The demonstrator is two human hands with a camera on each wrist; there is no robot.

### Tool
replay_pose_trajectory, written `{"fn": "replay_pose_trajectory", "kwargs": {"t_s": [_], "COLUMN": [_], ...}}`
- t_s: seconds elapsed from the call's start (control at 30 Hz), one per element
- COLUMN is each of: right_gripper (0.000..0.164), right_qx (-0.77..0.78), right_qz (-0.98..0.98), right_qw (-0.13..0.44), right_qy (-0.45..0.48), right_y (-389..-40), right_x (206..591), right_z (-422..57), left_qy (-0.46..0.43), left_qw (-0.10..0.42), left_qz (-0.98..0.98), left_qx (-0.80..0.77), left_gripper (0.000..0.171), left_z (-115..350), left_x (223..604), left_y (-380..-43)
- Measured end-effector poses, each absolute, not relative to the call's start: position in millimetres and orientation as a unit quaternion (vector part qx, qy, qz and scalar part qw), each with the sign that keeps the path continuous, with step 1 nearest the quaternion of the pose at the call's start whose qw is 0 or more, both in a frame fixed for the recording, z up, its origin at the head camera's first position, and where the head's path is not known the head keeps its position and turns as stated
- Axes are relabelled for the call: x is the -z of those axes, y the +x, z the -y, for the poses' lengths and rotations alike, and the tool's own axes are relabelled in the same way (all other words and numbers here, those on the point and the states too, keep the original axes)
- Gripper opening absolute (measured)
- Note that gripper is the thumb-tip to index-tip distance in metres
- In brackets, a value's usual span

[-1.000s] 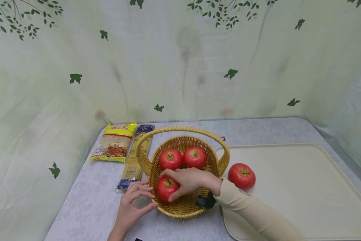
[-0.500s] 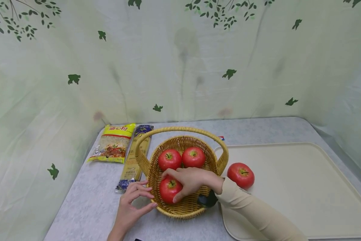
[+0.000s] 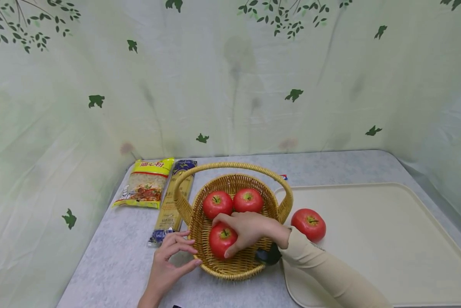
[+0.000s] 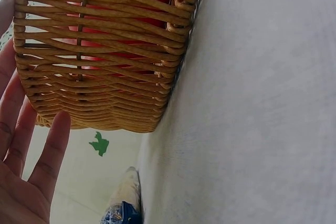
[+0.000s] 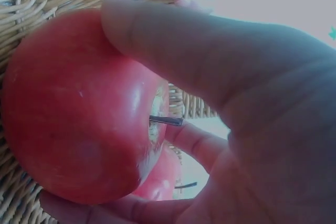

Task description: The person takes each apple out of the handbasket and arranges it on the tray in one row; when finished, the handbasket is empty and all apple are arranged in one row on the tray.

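Hanging behind the grey table (image 3: 107, 256), a pale curtain (image 3: 230, 85) fills the background; a cream tray (image 3: 376, 244) covers the table's right part, with a round wicker basket (image 3: 230, 276) at its left edge; left of the basket lie a yellow bag (image 3: 146, 184) and a long pasta packet (image 3: 170, 209); the left hand (image 3: 172, 256) is spread at the basket's left rim, thumb and fingers apart, gripping nothing, though whether the tips touch is unclear; the right hand (image 3: 249, 231), reaching inside, is curled round the front apple (image 3: 222, 241), in the basket's near part; two more apples (image 3: 217, 204) sit beyond it; a lone apple (image 3: 309, 224) rests on the tray. Only the left wrist view shows the basket's outer side close up, red glimpsed through the weave; the right wrist view reveals more fingers against the front apple, opposite the thumb, and its dark stem (image 5: 167, 120) clearly. Against the earlier head frames, the front apple sits farther right, farther from the basket's left wall; the left hand and basket stay put.
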State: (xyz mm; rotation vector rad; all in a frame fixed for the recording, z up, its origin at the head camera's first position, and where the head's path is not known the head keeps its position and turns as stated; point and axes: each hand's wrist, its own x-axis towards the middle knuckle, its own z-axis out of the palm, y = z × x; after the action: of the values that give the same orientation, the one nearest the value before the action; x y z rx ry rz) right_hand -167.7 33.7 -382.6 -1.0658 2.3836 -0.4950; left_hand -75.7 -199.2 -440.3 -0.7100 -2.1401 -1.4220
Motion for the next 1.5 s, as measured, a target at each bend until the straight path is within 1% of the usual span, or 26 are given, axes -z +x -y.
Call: {"fn": "replay_pose_trajectory", "kwargs": {"t_s": [0.27, 0.57, 0.77, 1.2, 1.5], "right_gripper": [0.064, 0.064, 0.065, 0.069, 0.071], "right_qx": [0.195, 0.231, 0.232, 0.238, 0.308], "right_qz": [-0.876, -0.848, -0.850, -0.865, -0.858], "right_qw": [0.243, 0.255, 0.251, 0.219, 0.161], "right_qy": [-0.367, -0.403, -0.401, -0.384, -0.379], "right_y": [-170, -173, -173, -165, -152], "right_x": [384, 386, 387, 383, 375], "right_z": [-39, -39, -38, -45, -55], "left_qy": [-0.263, -0.262, -0.255, -0.249, -0.239], "left_qw": [0.240, 0.240, 0.235, 0.238, 0.228], "left_qz": [0.779, 0.780, 0.784, 0.790, 0.797], "left_qx": [0.516, 0.516, 0.516, 0.507, 0.506], "left_gripper": [0.039, 0.041, 0.040, 0.039, 0.038], "left_z": [199, 199, 200, 199, 198], "left_x": [440, 439, 440, 439, 440], "left_y": [-76, -76, -75, -74, -74]}}
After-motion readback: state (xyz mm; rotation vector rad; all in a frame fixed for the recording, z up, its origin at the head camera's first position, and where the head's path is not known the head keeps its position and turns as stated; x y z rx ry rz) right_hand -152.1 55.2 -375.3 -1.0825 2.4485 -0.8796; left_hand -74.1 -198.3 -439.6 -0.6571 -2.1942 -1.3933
